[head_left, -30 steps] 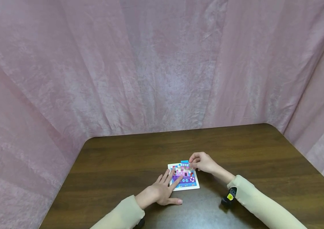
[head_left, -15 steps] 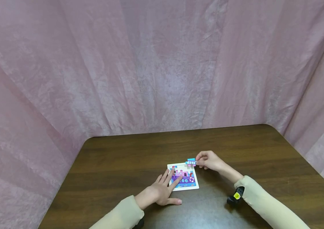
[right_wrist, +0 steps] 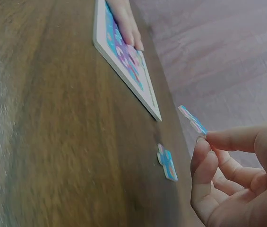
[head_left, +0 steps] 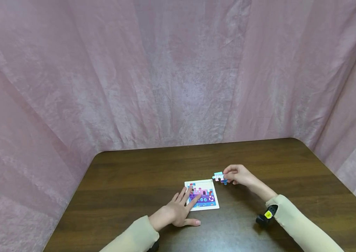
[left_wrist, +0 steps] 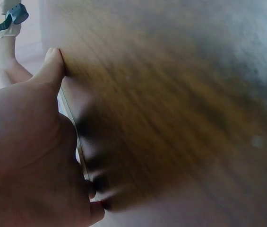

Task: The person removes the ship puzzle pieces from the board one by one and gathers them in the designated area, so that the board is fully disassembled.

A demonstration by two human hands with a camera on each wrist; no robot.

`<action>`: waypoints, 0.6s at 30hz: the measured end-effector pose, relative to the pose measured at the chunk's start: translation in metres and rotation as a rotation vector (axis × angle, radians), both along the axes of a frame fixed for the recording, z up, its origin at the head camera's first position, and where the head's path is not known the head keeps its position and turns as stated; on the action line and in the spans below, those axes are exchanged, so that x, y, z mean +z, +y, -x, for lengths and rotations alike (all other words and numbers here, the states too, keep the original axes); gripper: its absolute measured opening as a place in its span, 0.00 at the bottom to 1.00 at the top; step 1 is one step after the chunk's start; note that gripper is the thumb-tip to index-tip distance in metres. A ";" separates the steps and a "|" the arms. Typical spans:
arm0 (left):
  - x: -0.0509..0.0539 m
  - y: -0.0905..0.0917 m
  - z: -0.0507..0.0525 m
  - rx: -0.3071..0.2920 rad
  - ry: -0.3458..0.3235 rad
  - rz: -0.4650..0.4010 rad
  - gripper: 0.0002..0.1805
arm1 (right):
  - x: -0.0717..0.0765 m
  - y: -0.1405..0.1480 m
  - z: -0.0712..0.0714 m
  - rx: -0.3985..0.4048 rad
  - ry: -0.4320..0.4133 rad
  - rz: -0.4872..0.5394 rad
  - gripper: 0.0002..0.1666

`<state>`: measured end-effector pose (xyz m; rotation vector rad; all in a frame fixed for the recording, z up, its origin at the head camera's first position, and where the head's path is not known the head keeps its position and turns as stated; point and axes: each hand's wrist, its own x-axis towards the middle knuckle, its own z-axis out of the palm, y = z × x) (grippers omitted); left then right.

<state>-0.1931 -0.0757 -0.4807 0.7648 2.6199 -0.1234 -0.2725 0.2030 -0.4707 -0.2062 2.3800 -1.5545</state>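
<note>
In the head view my left hand (head_left: pixel 178 211) lies with fingers spread on the left side of a white-framed jigsaw puzzle board (head_left: pixel 204 207) printed with a purple and pink ship. Pale bare ground shows along the board's upper right. Beyond its far right corner, my right hand (head_left: pixel 237 175) pinches a blue and pink jigsaw piece (right_wrist: pixel 193 120) between thumb and index finger, held above the table. Below it, in the right wrist view, another blue jigsaw piece (right_wrist: pixel 167 161) lies on the wood. The left wrist view shows my palm and thumb; the board is mostly hidden there.
The brown wooden table (head_left: pixel 140 175) has rounded far corners. Behind it hangs a pink velvet curtain (head_left: pixel 178 77). A black wrist device (head_left: pixel 267 214) with a yellow mark sits on my right sleeve.
My right hand has lifted the jigsaw piece away from the board's top edge and carried it right, past the corner. My left hand has stayed on the board.
</note>
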 end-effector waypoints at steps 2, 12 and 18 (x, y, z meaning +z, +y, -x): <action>-0.006 -0.001 0.003 -0.005 -0.001 -0.014 0.49 | 0.000 0.004 0.000 -0.022 -0.015 0.011 0.13; -0.024 -0.004 0.008 -0.010 0.048 -0.059 0.50 | 0.000 0.022 -0.001 -0.040 -0.045 0.081 0.16; -0.021 -0.004 0.007 -0.002 0.046 -0.059 0.50 | 0.002 0.031 -0.002 -0.062 -0.060 0.115 0.18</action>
